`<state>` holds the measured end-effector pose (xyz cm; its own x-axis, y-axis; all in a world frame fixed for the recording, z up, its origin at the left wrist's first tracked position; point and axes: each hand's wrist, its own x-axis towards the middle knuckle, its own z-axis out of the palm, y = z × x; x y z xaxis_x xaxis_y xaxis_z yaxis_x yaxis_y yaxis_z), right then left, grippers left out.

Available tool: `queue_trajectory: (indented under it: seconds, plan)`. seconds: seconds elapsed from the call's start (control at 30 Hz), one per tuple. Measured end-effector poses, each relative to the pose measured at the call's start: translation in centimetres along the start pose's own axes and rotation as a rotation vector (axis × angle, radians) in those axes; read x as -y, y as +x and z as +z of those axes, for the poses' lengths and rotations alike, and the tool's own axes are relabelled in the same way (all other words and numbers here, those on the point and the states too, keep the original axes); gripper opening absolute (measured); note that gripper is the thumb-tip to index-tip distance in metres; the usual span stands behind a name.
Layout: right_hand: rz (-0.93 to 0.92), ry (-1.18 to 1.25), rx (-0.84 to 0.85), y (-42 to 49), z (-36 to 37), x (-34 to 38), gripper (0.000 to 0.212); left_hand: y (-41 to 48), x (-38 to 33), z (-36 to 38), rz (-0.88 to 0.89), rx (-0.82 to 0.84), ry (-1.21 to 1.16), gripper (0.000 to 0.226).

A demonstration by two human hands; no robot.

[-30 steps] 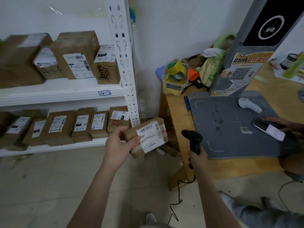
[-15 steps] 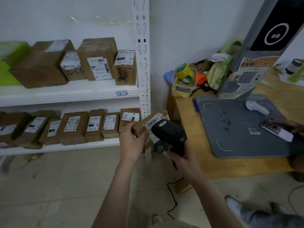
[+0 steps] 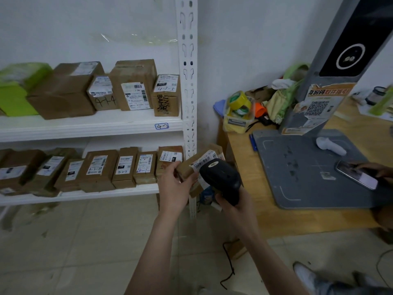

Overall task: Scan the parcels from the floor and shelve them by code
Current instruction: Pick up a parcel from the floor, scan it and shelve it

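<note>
My left hand [image 3: 174,186] grips a small brown cardboard parcel [image 3: 191,165] by its left end, its white barcode label facing up. My right hand [image 3: 232,202] holds a black handheld scanner [image 3: 220,178] by the handle, its head right over the parcel's label and hiding part of it. Both are in front of the white shelf's upright post [image 3: 188,81]. The shelf's two boards [image 3: 91,126] carry rows of brown labelled parcels, some with handwritten codes such as 4-3-5 [image 3: 167,94].
A wooden desk [image 3: 265,218] at right bears a grey scanning stand [image 3: 308,171], a white handheld device [image 3: 329,145], tape rolls in a box [image 3: 239,111] and another person's hand on a phone [image 3: 359,174]. The scanner's cable [image 3: 228,265] hangs down to the tiled floor.
My right hand brought the scanner up from beside the desk and over the parcel's label. The view shifted left, and the parcel stays in my left hand.
</note>
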<state>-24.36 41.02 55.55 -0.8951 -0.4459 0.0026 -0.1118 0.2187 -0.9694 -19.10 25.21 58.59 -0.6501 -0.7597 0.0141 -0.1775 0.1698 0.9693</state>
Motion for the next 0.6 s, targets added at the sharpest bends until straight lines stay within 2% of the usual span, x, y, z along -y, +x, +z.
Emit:
queue_trajectory:
  seconds: [0.1, 0.33, 0.6]
  plan:
    - [0.007, -0.017, -0.005, -0.1, -0.1, -0.4, 0.019, -0.2, 0.4, 0.1, 0.006, -0.006, 0.017, 0.041]
    - [0.008, -0.050, 0.017, -0.2, -0.3, -1.3, 0.017, -0.8, 0.6, 0.4, -0.006, -0.019, 0.036, 0.056]
    - [-0.002, -0.022, 0.025, -0.4, -0.5, -1.4, 0.018, -0.9, 0.5, 0.8, -0.014, -0.017, 0.054, 0.054]
